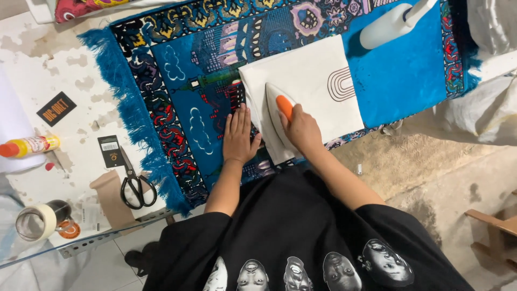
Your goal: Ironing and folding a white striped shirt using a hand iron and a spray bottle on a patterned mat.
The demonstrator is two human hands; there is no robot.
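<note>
My right hand (302, 129) grips the orange handle of a white iron (276, 103) that rests on a folded white cloth (309, 81) printed with a brown arch design. The cloth lies on a blue patterned rug (177, 70) with a fringed edge. My left hand (238, 136) lies flat, fingers together, on the rug just left of the cloth's near corner, beside the iron.
A white spray bottle (388, 24) lies on the rug's plain blue part at the far right. Left of the rug on a worn white table: black scissors (134, 183), a brown paper piece (110, 199), a black tag (110, 151), a yellow bottle (29, 145), a tape roll (37, 222).
</note>
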